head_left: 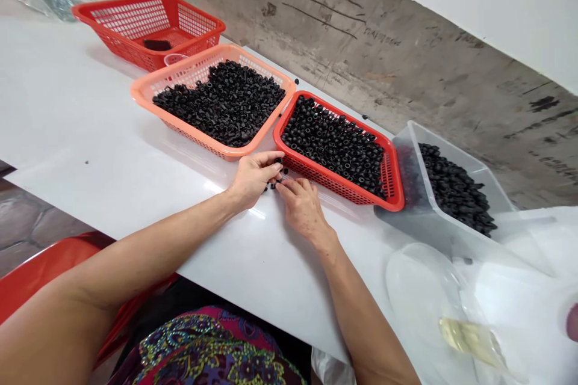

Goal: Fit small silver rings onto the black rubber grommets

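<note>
My left hand [253, 179] rests at the front corner of a red plastic mesh basket [334, 177], its fingers curled over small black plastic rings [276, 179]. My right hand [302, 207] lies just below, its fingertips against the same few rings on the white table [112, 150]. That red basket holds a layer of similar black rings. To its left, a salmon-orange mesh basket [253, 123] is heaped with more. A clear plastic box [409, 159] at the right also holds a black pile.
A second red basket [149, 12] stands at the far end with a dark item inside. A stained concrete wall [361, 72] runs along the table's back edge. Clear plastic sheeting [506, 289] lies at the right. A red chair [45, 271] is at the left.
</note>
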The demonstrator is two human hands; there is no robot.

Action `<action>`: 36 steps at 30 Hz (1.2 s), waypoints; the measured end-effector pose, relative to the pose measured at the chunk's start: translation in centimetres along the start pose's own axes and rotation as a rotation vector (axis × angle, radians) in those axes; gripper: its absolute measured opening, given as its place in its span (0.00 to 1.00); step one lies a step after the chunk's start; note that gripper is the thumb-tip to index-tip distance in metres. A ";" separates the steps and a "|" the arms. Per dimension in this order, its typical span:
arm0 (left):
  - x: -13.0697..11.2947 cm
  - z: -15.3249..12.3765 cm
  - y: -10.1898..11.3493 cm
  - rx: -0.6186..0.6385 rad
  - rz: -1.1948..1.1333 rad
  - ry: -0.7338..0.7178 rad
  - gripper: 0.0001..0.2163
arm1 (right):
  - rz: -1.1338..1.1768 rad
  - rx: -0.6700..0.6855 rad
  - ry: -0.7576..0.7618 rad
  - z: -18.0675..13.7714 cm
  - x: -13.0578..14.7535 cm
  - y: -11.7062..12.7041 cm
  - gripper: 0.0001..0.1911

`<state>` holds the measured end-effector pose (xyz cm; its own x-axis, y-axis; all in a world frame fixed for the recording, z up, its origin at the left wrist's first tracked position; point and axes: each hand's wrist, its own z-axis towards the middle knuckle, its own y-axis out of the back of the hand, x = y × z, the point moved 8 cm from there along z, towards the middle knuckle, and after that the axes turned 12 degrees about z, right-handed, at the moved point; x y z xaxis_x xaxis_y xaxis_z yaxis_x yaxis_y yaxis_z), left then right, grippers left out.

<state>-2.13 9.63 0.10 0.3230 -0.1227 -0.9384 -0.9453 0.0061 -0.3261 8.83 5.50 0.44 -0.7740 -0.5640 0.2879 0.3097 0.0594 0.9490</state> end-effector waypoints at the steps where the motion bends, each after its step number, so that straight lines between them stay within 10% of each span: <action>1: 0.1 -0.1 -0.1 0.004 0.009 0.005 0.12 | 0.005 -0.004 0.000 0.0 -0.1 0.1 0.20; 16: -0.3 -0.4 -0.4 0.000 0.226 -0.050 0.07 | 0.165 -0.163 -0.047 0.0 -1.5 2.2 0.13; 36: 1.1 -0.8 -1.1 0.099 0.292 -0.005 0.10 | 0.004 0.079 -0.050 -1.3 -3.0 1.5 0.11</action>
<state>-0.75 8.70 -0.48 0.0390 -0.0969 -0.9945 -0.9892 0.1369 -0.0522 12.33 6.16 0.82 -0.8003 -0.5217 0.2957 0.2699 0.1270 0.9545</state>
